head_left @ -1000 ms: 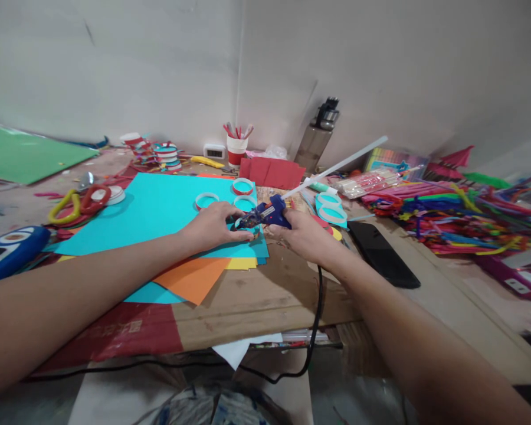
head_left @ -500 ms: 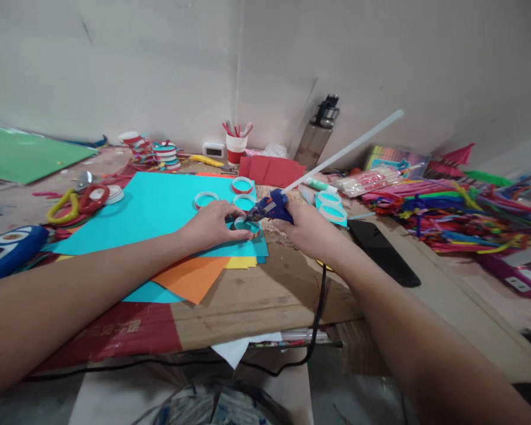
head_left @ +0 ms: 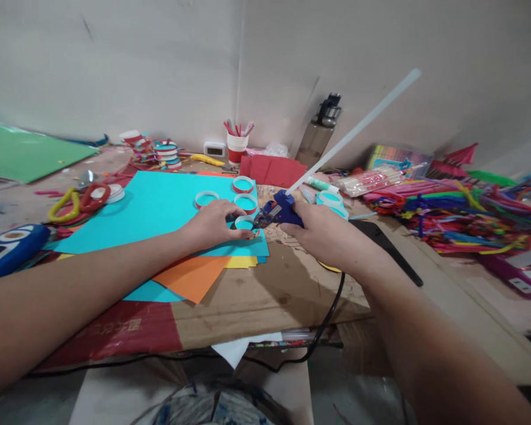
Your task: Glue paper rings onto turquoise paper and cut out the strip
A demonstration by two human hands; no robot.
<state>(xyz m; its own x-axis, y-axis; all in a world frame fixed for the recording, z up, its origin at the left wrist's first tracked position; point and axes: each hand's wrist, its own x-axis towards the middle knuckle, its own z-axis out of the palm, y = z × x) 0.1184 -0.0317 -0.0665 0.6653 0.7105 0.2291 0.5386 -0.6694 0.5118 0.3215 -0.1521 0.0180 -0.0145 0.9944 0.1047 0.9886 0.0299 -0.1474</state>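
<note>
In my right hand point(head_left: 321, 230) is a blue hot glue gun point(head_left: 279, 211), with a long white glue stick point(head_left: 358, 128) rising from its back. Its nozzle points left, at the right edge of a small paper ring point(head_left: 244, 219). My left hand point(head_left: 215, 225) grips this ring at its left side between thumb and fingers, and the fingertips hide part of it. The ring stands on a turquoise paper sheet point(head_left: 159, 206). Three more red-and-white rings stand beyond it, one of them a far ring point(head_left: 243, 185).
A black cord point(head_left: 331, 310) hangs from the glue gun over the table's front edge. To the right lie a black phone point(head_left: 392, 254) and a heap of pipe cleaners point(head_left: 446, 206). Scissors point(head_left: 64, 206) lie left. A bottle point(head_left: 316, 136) and a cup of pens point(head_left: 237, 147) stand behind.
My right hand has drawn the glue gun a little to the right, away from the ring, and the glue stick points more steeply up. My left hand stays on the ring.
</note>
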